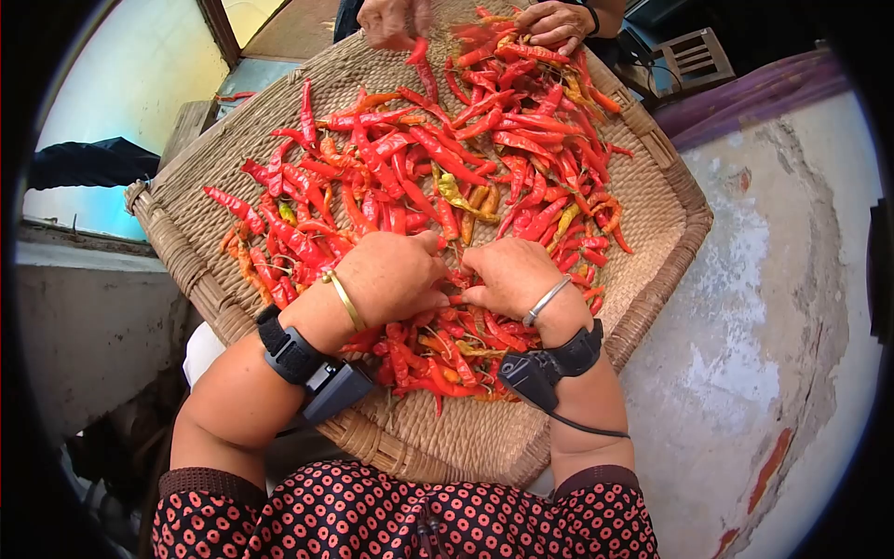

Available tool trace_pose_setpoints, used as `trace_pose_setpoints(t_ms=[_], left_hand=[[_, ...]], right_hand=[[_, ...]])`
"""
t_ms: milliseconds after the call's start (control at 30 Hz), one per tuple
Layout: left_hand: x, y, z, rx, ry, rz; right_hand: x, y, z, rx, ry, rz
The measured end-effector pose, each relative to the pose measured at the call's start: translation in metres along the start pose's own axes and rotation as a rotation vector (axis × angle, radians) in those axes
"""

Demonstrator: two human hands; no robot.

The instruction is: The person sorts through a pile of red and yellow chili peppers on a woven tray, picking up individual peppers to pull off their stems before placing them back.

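Red chili peppers (pixel 377 168) with wrinkled skins and thin stems lie heaped in a shallow woven basket tray (pixel 475 433). A few are orange or yellow-green, such as the yellowish pepper (pixel 456 197) near the middle. My left hand (pixel 396 275), with a gold bangle, is closed low over the heap. Facing it, my right hand (pixel 517 279), with a silver bangle, has its fingers curled and pinched. A small red chili pepper (pixel 456 300) shows between the thumbs, touching both hands. My fingertips are partly hidden among the peppers.
Across the tray, another person's blurred hand (pixel 396 20) holds a red chili, and that person's other hand (pixel 557 23) rests on the pile. The tray has a raised woven rim (pixel 666 279). A worn, stained wall or floor surface (pixel 736 307) lies at right; a window is at left.
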State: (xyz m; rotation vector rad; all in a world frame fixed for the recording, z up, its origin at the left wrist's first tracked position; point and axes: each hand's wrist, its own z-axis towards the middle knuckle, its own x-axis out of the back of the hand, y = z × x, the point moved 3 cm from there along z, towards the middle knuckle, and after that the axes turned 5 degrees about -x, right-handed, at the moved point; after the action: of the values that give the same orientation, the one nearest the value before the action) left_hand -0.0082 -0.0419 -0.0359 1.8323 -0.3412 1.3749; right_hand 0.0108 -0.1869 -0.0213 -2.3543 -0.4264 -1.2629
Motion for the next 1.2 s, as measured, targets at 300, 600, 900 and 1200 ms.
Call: trace_pose_setpoints(t_ms=[300, 600, 900, 1200], left_hand=[[-0.001, 0.007, -0.003, -0.062, -0.05, -0.065], [-0.007, 0.002, -0.001, 0.01, -0.047, -0.029], [0.005, 0.005, -0.001, -0.09, 0.097, -0.176], [0.015, -0.001, -0.002, -0.105, 0.185, -0.48]], right_hand=[[-0.008, -0.008, 0.005, -0.043, -0.052, -0.184], [-0.017, -0.012, 0.004, 0.129, 0.085, -0.155], [0.022, 0.008, -0.008, 0.083, 0.11, 0.331], [0.045, 0.021, -0.031, -0.001, 0.22, 0.729]])
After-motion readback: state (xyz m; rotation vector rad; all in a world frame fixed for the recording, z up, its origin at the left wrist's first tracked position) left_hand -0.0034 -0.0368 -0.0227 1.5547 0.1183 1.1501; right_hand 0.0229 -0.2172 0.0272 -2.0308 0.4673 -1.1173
